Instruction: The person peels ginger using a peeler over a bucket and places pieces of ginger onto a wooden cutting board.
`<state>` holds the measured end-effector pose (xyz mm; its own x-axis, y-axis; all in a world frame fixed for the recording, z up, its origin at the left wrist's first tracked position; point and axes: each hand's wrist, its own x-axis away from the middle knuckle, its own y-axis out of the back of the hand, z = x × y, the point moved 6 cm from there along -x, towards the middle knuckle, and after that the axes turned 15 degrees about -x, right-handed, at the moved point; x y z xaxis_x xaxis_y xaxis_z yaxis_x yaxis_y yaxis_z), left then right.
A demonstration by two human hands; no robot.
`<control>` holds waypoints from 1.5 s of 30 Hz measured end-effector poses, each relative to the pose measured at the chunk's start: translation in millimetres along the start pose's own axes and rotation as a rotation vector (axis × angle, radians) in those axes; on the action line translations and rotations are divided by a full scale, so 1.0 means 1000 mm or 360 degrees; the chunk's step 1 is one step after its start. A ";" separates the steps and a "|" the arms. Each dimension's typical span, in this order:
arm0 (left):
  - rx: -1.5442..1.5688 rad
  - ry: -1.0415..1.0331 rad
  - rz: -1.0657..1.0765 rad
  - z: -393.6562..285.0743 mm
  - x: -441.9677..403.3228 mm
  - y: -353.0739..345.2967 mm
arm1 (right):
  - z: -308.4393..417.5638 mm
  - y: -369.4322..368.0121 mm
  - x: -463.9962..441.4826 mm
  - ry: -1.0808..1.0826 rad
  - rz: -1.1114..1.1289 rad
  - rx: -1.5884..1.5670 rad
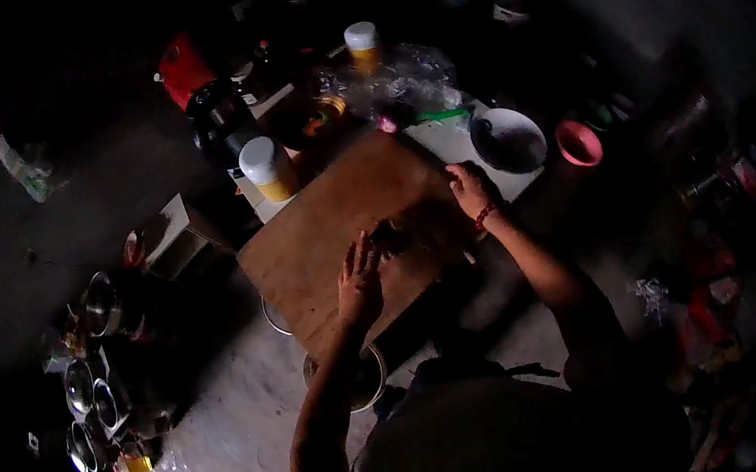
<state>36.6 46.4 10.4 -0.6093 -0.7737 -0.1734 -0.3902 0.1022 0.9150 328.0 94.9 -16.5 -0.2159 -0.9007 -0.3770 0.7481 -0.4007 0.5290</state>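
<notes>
My left hand [361, 283] lies over the front part of a brown wooden board [325, 215], its fingers stretched out and slightly apart. Close to its fingertips is a dark patch or object [388, 234] on the board, too dim to name. My right hand [472, 191], with a beaded bracelet at the wrist, is at the board's right edge. Its fingers reach forward, partly in shadow, and I see nothing held in them. A small pale piece [471, 258] shows near the board's front right edge. A white bowl [517, 115] stands just beyond my right hand.
Behind the board are two white-lidded jars [264, 160], a pinkish onion-like item [388, 123], a green-handled item [443, 115] and clear plastic wrap [407, 73]. A pink bowl [579, 143] is at right. Several metal pots [79, 387] lie on the floor [232, 437] at left.
</notes>
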 end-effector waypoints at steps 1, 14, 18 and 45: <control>-0.0347 -0.0032 -0.0122 0.004 0.002 0.006 | 0.012 -0.003 -0.011 0.0128 -0.0051 0.0169; 0.0041 0.1119 -0.0311 0.032 0.021 -0.024 | -0.143 -0.031 -0.188 -0.0181 0.0213 0.0893; 0.1659 0.1413 -0.0744 0.013 0.076 0.006 | -0.132 -0.041 -0.213 0.0135 0.0397 0.1161; 0.2532 0.1881 -0.0568 -0.033 0.171 -0.040 | 0.163 -0.129 0.142 0.0631 0.1561 -0.0795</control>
<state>-29.1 -110.6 -43.7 0.0260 -0.7635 0.6453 -0.9160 -0.2767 -0.2904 98.4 -8.7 -14.6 0.7359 -0.6366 -0.2306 0.6680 0.6270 0.4008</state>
